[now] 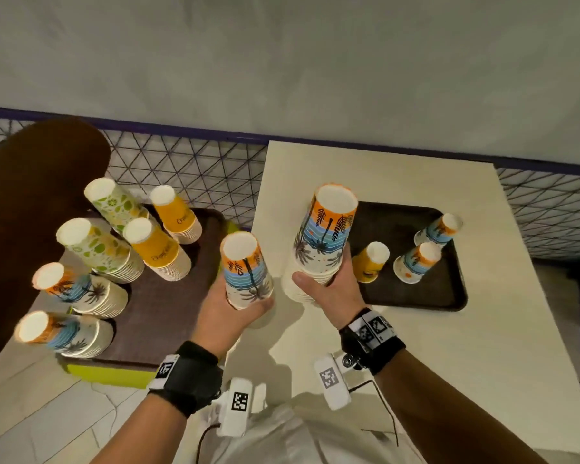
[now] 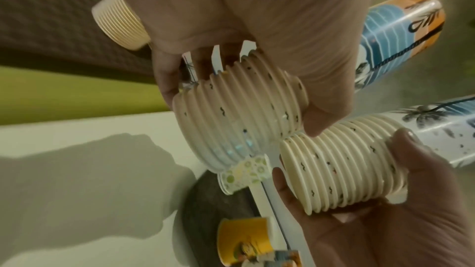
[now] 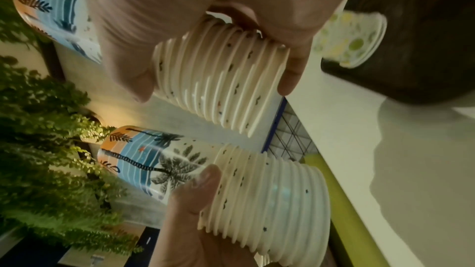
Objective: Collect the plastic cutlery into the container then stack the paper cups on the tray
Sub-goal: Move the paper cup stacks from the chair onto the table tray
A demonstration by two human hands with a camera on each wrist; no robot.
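Note:
My left hand grips the base of an upside-down stack of palm-print paper cups, held in the gap between the two trays. My right hand grips a taller palm-print stack just to its right, over the white table's left edge. In the left wrist view the left hand's stack has its ribbed rims beside the right hand's stack. The right wrist view shows my right hand's fingers curled round the rims. No cutlery or container is in view.
The brown left tray carries several cup stacks in lime, yellow and palm prints. On the white table, the dark right tray holds a yellow cup and two palm cups upside down. A dark round tabletop stands left; a mesh fence runs behind.

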